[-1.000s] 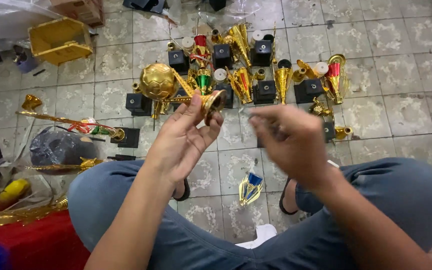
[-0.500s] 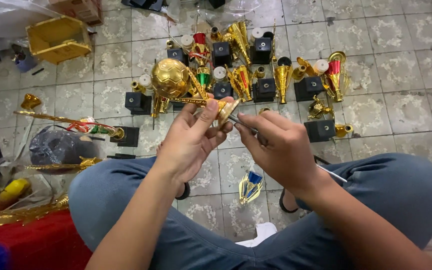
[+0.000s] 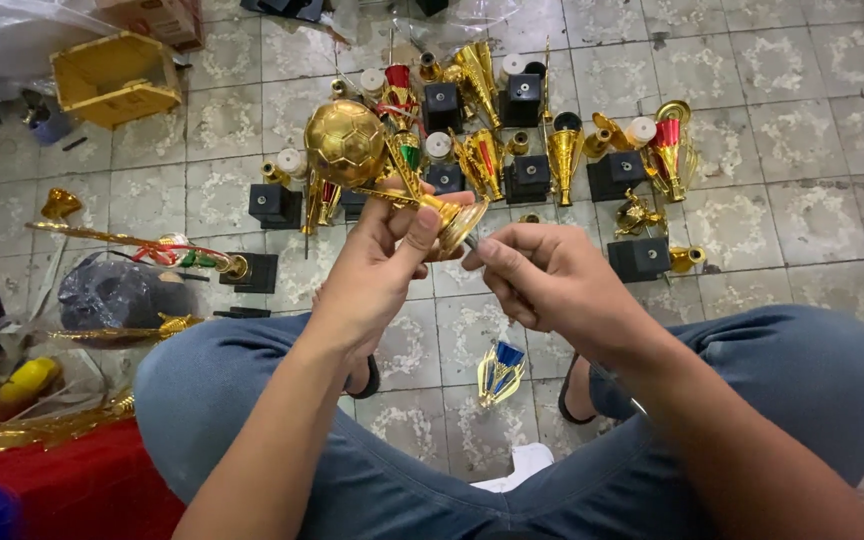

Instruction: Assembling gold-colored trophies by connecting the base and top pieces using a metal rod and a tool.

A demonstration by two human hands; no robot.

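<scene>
My left hand (image 3: 377,265) grips a gold trophy top (image 3: 352,150), a football on a stem with a flared base, held tilted over the tiled floor. The fingertips of my right hand (image 3: 542,275) pinch a thin metal rod (image 3: 473,243) whose end sits at the underside of the trophy's flared base (image 3: 457,222). Both hands are close together above my knees. A blue and gold trophy piece (image 3: 500,370) lies on the floor between my legs.
Several gold cups, red and green stems and black square bases (image 3: 527,175) are spread on the floor ahead. A yellow box (image 3: 117,80) stands at the back left. A long assembled trophy stem (image 3: 142,245) and a dark bag (image 3: 117,295) lie left.
My right hand moved left from beside the trophy to its flared base, bringing the thin rod up to it. My left hand raised the football top slightly.
</scene>
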